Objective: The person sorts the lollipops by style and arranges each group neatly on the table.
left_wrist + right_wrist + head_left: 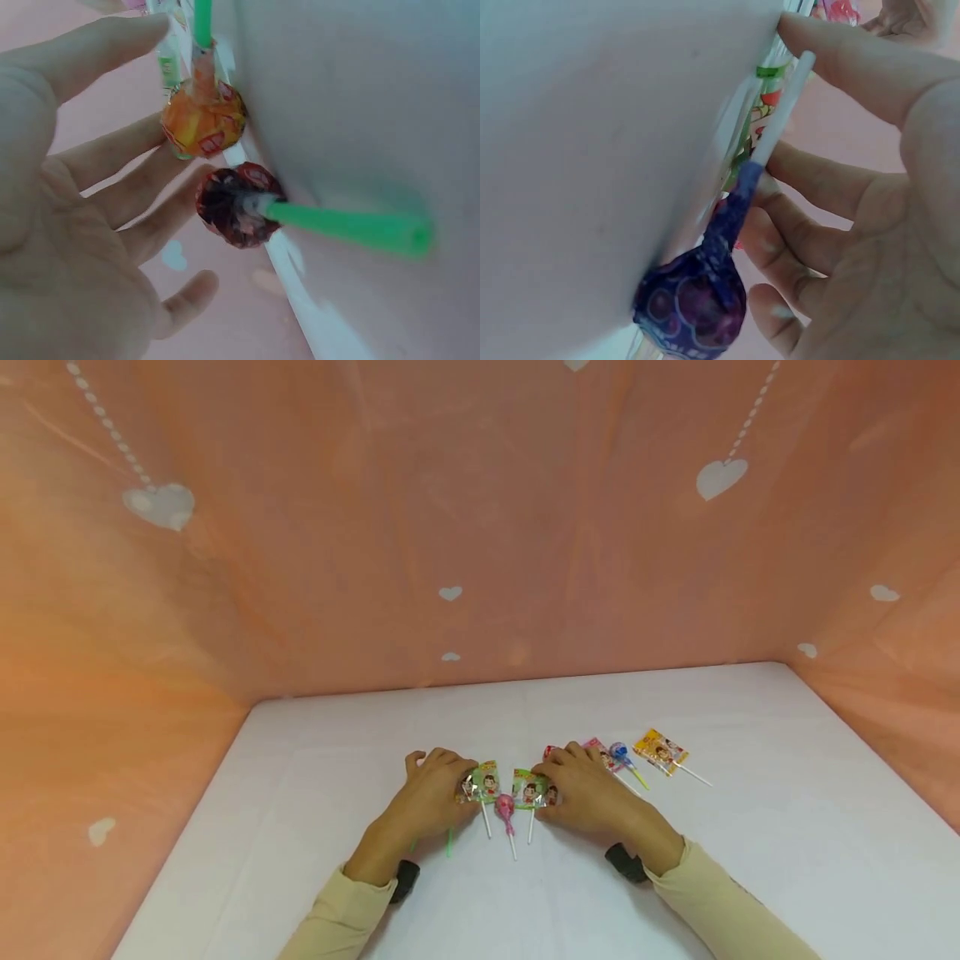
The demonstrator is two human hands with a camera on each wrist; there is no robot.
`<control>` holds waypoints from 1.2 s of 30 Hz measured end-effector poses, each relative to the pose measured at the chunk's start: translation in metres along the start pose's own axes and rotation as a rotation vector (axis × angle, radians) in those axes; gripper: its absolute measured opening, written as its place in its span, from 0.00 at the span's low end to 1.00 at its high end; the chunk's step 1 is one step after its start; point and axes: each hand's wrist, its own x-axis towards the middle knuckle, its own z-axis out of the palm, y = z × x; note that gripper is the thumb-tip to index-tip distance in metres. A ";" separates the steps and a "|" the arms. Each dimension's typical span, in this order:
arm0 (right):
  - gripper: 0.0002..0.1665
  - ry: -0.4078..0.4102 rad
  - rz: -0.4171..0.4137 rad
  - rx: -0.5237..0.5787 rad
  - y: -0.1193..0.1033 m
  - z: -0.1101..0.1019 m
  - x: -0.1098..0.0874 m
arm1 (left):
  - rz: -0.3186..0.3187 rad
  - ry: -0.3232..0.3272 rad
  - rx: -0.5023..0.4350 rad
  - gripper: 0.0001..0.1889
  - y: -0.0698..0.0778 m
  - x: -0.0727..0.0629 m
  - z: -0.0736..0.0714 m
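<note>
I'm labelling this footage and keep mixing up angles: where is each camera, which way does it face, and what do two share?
Head: on the person's head, facing forward and down at the table; left hand, right hand and sleeves show.
Left wrist: on that wrist, facing an orange lollipop and dark red lollipop; left hand shows.
Right wrist: on that wrist, facing a purple lollipop; right hand shows.
Shared: head and left wrist show green sticks.
</note>
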 end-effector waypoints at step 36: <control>0.34 -0.034 0.047 0.024 -0.001 0.001 -0.001 | -0.094 0.102 -0.075 0.26 -0.064 -0.006 -0.051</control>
